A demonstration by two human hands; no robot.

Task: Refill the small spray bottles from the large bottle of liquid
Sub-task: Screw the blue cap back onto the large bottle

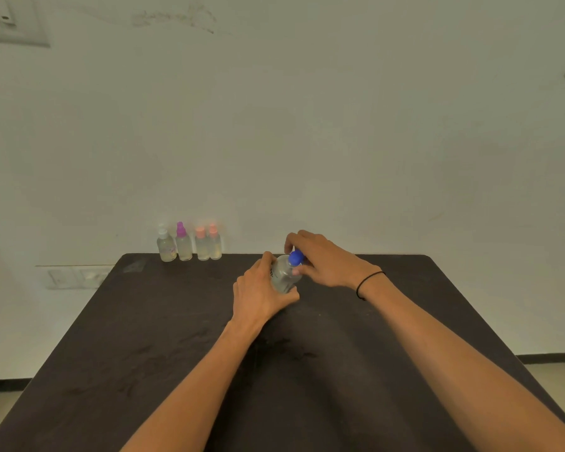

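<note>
So both hands are on the large bottle (285,275) right now. The left hand (261,293) is wrapped around its clear body from the left side, thumb curling under toward the near side, fingers round the back. The right hand (320,261) comes in from the right and has its fingers curled over the blue cap (296,258), thumb against the neck just below it (looks like a pinch on the cap, though the fingertips on the far side are hidden). There's a thin black band (367,283) round the right wrist.

The bottle itself is tilted, top leaning away and a bit to the right, and I can't tell whether its base is touching the table (150,337) or lifted just off it. It sits over the far half of the dark tabletop, roughly centred between the left and right edges.

Further out, four small spray bottles (190,244) stand upright in a tight row at the far edge, left of centre and well apart from the hands. Left to right the tops are white, purple, then two pinkish-orange ones. All have clear bodies with pale liquid inside.

Behind it all is a plain wall (307,125), with a switch plate (13,21) up in the top left corner.
</note>
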